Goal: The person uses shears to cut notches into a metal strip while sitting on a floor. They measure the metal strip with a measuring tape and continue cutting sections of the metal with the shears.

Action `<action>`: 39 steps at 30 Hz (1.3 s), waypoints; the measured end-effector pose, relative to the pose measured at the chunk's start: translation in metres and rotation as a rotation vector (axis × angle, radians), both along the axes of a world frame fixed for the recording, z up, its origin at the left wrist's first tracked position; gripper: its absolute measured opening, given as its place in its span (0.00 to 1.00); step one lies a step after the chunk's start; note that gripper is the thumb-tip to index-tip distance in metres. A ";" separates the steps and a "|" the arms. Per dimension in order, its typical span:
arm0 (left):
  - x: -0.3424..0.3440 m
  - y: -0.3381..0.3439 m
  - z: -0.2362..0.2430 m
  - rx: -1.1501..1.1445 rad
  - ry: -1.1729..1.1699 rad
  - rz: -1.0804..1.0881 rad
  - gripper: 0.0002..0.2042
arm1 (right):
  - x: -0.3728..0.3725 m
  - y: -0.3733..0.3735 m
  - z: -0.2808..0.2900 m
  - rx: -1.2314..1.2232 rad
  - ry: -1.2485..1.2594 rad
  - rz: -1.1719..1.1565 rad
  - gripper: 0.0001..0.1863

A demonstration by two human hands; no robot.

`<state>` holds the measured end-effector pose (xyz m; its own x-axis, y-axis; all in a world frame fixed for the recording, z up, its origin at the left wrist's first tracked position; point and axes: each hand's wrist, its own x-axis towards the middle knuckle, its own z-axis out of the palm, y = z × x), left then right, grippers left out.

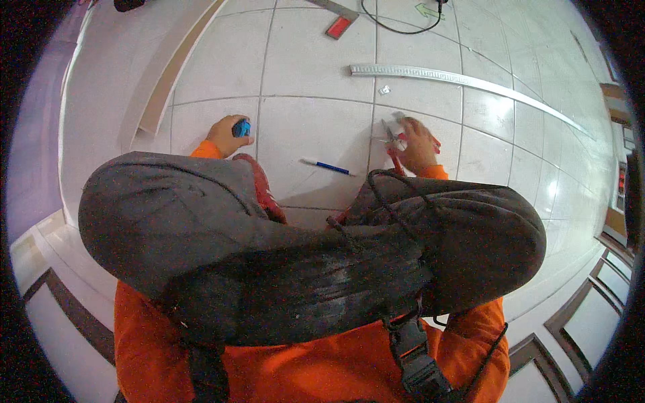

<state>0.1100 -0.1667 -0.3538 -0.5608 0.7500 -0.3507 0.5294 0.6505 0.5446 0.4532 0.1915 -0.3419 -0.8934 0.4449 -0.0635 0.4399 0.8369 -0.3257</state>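
My left hand (227, 135) is closed round a small blue and black tape measure (242, 127), low over the tiles beyond my left knee. On the right, my right hand (419, 146) grips red-handled snips (394, 160). Their blades point away from me and look smeared by motion. Something pale and silvery by the blades is too blurred to name. Between my hands lies a blue and white pen (328, 166) on the floor. Farther off, a long silver metal strip with a patterned face (430, 74) runs to the right, with a small silvery scrap (384, 89) near its left end.
At the far edge lies a try square with a red handle (339, 27), beside a black cable (403, 31). A long cream-coloured panel or profile (176, 64) stretches along the left. White floor tiles (316, 124) spread in front of me. Dark-framed white panels (547, 366) stand behind at right.
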 end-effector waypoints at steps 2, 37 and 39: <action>-0.002 -0.006 0.006 -0.035 0.035 -0.078 0.31 | 0.002 -0.008 0.005 0.047 0.065 0.165 0.34; 0.023 0.193 0.059 -0.568 0.078 -0.624 0.25 | -0.071 0.082 0.029 0.372 0.334 0.123 0.14; 0.004 0.188 0.083 -0.705 0.198 -0.541 0.27 | -0.092 0.076 -0.008 0.280 0.247 0.066 0.18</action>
<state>0.1143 0.0213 -0.2708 -0.2937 0.5766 -0.7624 0.9006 0.4342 -0.0186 0.3616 0.2672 -0.3500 -0.8941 0.3551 0.2730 0.3187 0.9326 -0.1694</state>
